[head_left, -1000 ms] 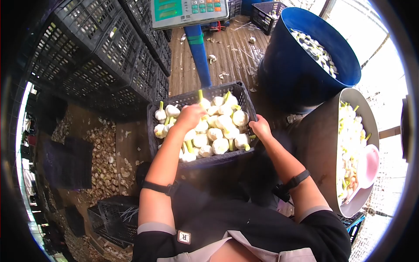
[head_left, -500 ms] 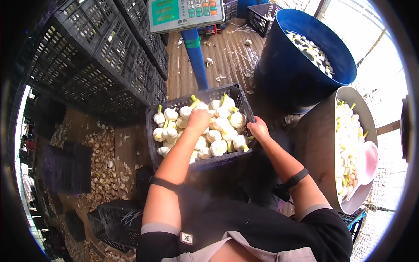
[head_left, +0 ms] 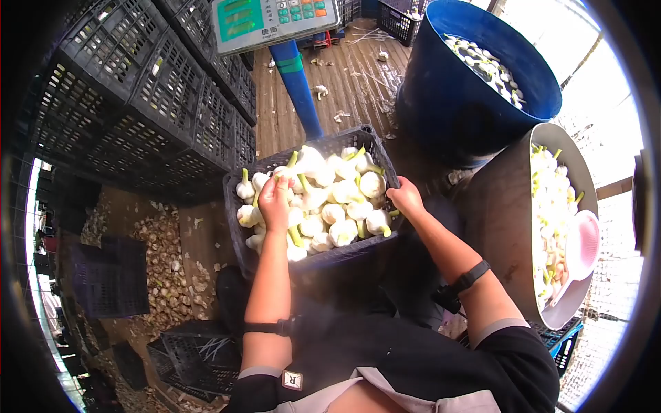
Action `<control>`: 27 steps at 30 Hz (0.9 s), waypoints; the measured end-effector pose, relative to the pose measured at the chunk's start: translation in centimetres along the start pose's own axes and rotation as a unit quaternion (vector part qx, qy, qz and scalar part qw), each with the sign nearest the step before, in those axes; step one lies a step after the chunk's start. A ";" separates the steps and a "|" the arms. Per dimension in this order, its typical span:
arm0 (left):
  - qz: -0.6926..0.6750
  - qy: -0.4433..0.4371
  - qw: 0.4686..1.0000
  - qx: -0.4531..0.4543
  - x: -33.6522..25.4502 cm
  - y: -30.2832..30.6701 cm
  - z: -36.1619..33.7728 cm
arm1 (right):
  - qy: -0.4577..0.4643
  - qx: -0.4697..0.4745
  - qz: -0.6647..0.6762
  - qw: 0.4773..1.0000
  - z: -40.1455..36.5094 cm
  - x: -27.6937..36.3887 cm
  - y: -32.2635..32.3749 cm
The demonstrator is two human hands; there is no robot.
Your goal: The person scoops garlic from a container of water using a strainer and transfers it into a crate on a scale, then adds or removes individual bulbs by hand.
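Observation:
A black plastic crate [head_left: 235,224] full of white garlic bulbs [head_left: 332,213] with short green stems sits in front of me. My left hand [head_left: 275,205] is over the left side of the garlic, its fingers closed round a bulb that they partly cover. On the crate's right side, my right hand [head_left: 406,198] grips the rim, thumb on top and the other fingers mostly hidden.
Stacked black crates [head_left: 165,89] rise at left. A scale display [head_left: 275,24] stands on a blue post ahead. To the right are a blue barrel [head_left: 441,103] and a grey tub [head_left: 499,220] of garlic with a pink basket [head_left: 584,241]. Loose garlic [head_left: 165,268] covers floor at left.
My left hand has moved left and back toward me from the middle of the garlic. My right hand stays on the crate rim. The view has shifted slightly.

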State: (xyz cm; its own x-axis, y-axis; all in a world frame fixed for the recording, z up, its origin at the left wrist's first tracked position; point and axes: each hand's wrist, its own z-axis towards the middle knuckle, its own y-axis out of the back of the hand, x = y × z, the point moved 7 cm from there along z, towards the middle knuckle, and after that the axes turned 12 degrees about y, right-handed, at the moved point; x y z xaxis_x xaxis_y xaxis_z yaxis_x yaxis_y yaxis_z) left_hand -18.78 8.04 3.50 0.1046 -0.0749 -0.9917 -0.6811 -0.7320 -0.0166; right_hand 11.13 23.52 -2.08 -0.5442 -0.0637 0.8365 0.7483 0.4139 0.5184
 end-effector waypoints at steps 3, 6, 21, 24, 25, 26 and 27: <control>0.045 -0.071 0.996 -0.002 1.2 1.0 0.2 | 0.002 0.000 -0.001 1.000 0.2 0.0 0.0; 0.504 0.028 0.858 0.097 0.9 -0.5 -1.1 | 0.006 0.001 -0.001 1.000 0.2 0.0 0.0; 0.599 -0.012 0.794 0.100 1.4 -4.3 1.7 | 0.023 -0.011 -0.065 0.998 -0.2 0.7 0.1; 0.608 0.103 0.786 0.046 2.2 -1.5 2.1 | 0.295 -0.073 -0.279 0.911 -1.0 6.5 -0.1; 0.621 0.107 0.775 0.039 2.4 -1.3 2.5 | 0.348 -0.055 -0.264 0.898 -1.4 9.0 -0.5; 0.682 0.063 0.729 0.007 2.3 -1.4 2.6 | 0.397 -0.054 -0.265 0.877 -1.3 11.0 -1.1; 0.683 0.066 0.727 0.005 1.3 -1.6 2.2 | 0.445 -0.052 -0.265 0.854 -1.0 12.7 -2.0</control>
State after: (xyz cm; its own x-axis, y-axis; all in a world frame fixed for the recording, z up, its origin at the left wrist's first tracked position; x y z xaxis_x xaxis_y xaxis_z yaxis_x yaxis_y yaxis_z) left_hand -19.13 10.63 1.92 -0.6067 -0.7925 -0.0621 -0.2196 0.0920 0.9712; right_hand 3.13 20.98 7.66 -0.3472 -0.9009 0.2604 0.5414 0.0341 0.8401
